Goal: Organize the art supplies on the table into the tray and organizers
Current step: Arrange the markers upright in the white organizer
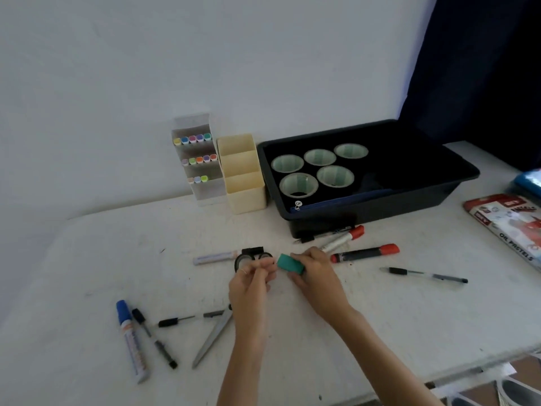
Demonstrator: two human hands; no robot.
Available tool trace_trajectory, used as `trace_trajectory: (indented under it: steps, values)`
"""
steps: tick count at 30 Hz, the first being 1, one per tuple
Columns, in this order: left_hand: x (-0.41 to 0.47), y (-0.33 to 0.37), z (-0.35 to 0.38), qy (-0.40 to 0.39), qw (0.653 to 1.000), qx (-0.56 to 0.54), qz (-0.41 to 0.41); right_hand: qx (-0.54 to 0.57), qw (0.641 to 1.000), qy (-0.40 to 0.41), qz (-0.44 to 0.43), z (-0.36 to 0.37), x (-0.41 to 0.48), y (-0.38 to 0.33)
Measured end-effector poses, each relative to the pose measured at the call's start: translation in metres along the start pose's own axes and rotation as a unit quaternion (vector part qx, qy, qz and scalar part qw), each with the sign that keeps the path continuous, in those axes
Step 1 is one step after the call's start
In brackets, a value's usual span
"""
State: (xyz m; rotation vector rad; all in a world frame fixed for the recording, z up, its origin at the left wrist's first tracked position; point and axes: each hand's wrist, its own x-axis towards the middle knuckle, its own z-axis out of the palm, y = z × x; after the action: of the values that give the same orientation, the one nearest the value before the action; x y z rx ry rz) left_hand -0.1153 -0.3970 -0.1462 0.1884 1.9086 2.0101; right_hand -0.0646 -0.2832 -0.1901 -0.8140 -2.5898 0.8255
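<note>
My right hand grips a green tape roll just above the white table. My left hand sits beside it with fingers curled, pinching something small near the roll's end; what it pinches is too small to tell. Black binder clips lie just behind my left hand. The black tray at the back right holds several green-white tape rolls. A cream three-part organizer and a clear marker holder with coloured markers stand left of the tray.
Red markers and a silver marker lie in front of the tray. A black pen lies right. Scissors, a blue marker, two black pens lie near left. An oil pastels box rests far right.
</note>
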Motion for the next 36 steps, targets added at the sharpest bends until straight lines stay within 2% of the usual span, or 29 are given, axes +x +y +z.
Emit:
trace_trajectory:
  steps: [2,5,9,11,15,18,21,26,28,32,36]
  values:
    - [0.002,-0.004,-0.004,-0.004,1.000,0.010,0.023,0.079,0.996,0.018,0.042,-0.004,-0.001,0.000]
    - [0.007,-0.009,-0.011,-0.046,0.986,0.132,0.094,0.250,0.964,0.013,0.084,-0.018,-0.005,-0.006]
    - [0.016,-0.005,-0.022,-0.155,0.956,0.192,0.156,0.488,0.862,-0.099,0.095,-0.036,-0.009,-0.028]
    - [0.021,-0.001,-0.026,-0.161,0.947,0.205,0.187,0.524,0.833,-0.146,0.100,-0.039,-0.010,-0.036]
    - [0.028,0.006,-0.038,-0.127,0.941,0.213,0.230,0.513,0.836,-0.163,0.108,-0.030,-0.008,-0.044]
    - [0.037,0.007,-0.050,-0.131,0.936,0.228,0.236,0.492,0.857,-0.142,0.066,-0.028,0.000,-0.046]
    - [0.051,0.008,-0.063,-0.135,0.935,0.238,0.225,0.452,0.872,-0.188,0.013,-0.034,0.012,-0.055]
    - [0.080,0.014,-0.081,-0.190,0.924,0.242,0.226,0.455,0.871,-0.185,0.021,-0.025,0.039,-0.072]
    - [0.096,0.022,-0.088,-0.185,0.940,0.211,0.193,0.490,0.854,-0.166,0.051,-0.012,0.055,-0.082]
    - [0.141,0.034,-0.094,-0.080,0.989,0.085,0.088,0.503,0.850,-0.101,0.119,0.016,0.093,-0.103]
    - [0.193,0.038,-0.100,-0.052,0.998,0.041,0.016,0.471,0.865,-0.017,0.173,0.051,0.131,-0.131]
